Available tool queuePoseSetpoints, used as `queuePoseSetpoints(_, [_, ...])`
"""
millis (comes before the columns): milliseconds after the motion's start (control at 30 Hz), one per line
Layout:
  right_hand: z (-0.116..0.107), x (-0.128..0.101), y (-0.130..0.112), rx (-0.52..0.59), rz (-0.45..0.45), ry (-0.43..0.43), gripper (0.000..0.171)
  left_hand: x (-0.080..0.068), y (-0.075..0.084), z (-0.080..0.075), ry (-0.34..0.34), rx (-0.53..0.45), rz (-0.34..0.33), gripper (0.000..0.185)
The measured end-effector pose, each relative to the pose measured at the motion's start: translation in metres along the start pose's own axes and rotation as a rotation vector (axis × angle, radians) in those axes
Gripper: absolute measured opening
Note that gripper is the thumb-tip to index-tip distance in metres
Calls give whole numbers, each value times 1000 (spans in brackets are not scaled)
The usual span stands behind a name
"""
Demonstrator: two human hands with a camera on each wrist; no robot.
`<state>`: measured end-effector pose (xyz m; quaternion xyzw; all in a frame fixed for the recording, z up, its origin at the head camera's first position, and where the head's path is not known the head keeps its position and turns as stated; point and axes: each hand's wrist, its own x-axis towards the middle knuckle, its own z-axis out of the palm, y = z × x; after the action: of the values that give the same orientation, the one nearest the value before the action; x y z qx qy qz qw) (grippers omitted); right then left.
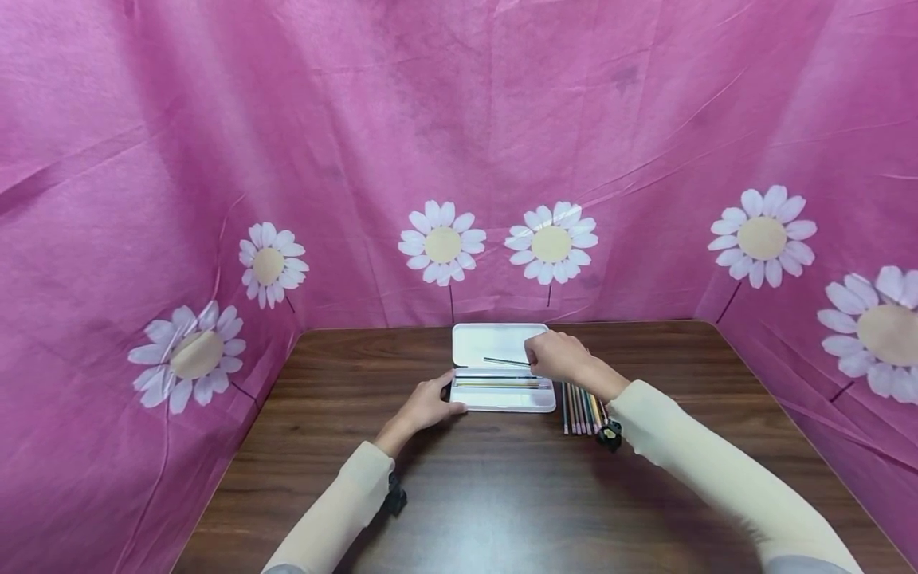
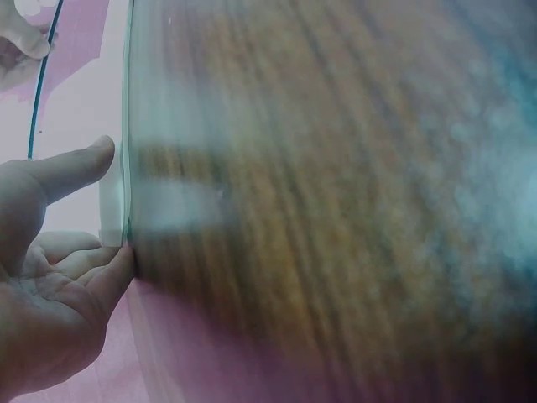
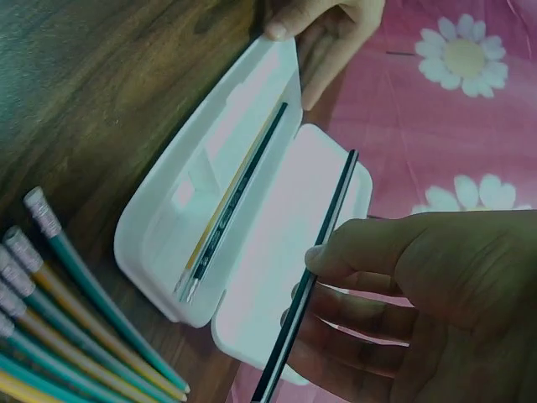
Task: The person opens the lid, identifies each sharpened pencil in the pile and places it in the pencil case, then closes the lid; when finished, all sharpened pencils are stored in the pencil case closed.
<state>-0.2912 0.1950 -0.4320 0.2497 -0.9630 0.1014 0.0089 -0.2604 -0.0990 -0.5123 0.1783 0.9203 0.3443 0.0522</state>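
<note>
An open white pencil case (image 1: 502, 409) lies on the table, its lid (image 1: 495, 343) folded back toward the curtain. My left hand (image 1: 428, 401) holds the case's left end, thumb at the near corner and fingers around the end wall. Between thumb and fingers, my right hand (image 3: 403, 285) pinches a dark pencil (image 3: 331, 210) above the case, overlapping the lid in the head view. Inside the case, a yellow pencil (image 3: 220, 214) and a dark green pencil (image 3: 239, 197) lie side by side along the hinge side.
Several loose pencils (image 1: 579, 410) lie in a row just right of the case, eraser ends toward me, partly under my right forearm. The brown wooden table (image 1: 473, 494) reaches back to a pink curtain (image 1: 358, 119) with daisies. A black wrist camera (image 1: 610, 435) sits beside the loose pencils.
</note>
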Motion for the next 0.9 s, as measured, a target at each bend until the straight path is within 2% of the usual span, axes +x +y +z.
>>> queuePoseSetpoints(433, [5,30,-19,-83,-79,-124,15,1,-2,0,-4,-3,-14,83])
queuePoseSetpoints(700, [18,44,-28,-81,-17,-186,13,1,-1,-1,0,-4,-15,82])
queuePoseSetpoints(900, [30,49,-32,-87,-17,-188,18,1,-1,0,-9,-9,-30,82])
